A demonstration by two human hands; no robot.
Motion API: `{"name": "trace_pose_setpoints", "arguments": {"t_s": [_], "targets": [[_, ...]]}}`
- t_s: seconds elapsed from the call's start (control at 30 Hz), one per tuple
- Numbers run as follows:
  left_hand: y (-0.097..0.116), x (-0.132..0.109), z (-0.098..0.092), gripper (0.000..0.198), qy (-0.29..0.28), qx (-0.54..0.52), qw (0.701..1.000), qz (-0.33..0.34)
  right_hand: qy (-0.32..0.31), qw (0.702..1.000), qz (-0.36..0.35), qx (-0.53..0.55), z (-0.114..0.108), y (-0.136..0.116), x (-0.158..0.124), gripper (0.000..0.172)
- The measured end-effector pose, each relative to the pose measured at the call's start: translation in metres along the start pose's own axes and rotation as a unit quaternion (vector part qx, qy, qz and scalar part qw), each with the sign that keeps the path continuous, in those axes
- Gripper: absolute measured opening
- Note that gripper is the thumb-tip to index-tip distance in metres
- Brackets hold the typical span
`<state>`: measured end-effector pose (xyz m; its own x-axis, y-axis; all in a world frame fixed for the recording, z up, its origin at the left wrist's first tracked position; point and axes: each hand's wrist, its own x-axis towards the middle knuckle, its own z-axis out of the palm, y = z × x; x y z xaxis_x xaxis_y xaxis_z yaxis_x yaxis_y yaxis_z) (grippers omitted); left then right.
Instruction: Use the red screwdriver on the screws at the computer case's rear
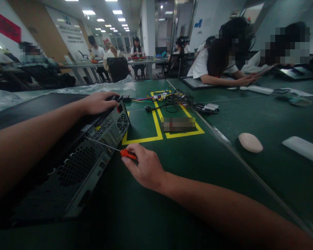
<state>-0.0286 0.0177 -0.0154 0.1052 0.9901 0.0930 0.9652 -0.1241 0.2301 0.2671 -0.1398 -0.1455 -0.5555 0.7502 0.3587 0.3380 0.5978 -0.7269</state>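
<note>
A black desktop computer case (pixel 41 104) lies on its side at the left of the green table, its metal back panel with round fan grille and vent holes facing right. My left hand (pixel 100 102) rests on the case's top near the far back corner, fingers stretched out flat. Gripped by its orange handle, a screwdriver (pixel 104 144) is in my right hand (pixel 148 165). The shaft points left, and its tip meets the upper edge of the back panel. Whether a screw sits under the tip is too small to tell.
Yellow tape (pixel 143 140) marks rectangles on the table. Tangled cables (pixel 178 97) and a blurred-out object (pixel 177 124) lie there. Right of a table seam are a pale computer mouse (pixel 250 142) and a white bar-shaped thing (pixel 304 149). Co-workers sit across the table and behind.
</note>
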Motion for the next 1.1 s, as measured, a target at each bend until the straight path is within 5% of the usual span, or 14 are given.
{"name": "trace_pose_setpoints", "arguments": {"t_s": [1.1], "targets": [[0.0002, 0.0004, 0.001, 0.095, 0.01, 0.002, 1.0, -0.003, 0.008, 0.999, -0.016, 0.042, 0.0029, 0.0043, -0.0009, 0.044]]}}
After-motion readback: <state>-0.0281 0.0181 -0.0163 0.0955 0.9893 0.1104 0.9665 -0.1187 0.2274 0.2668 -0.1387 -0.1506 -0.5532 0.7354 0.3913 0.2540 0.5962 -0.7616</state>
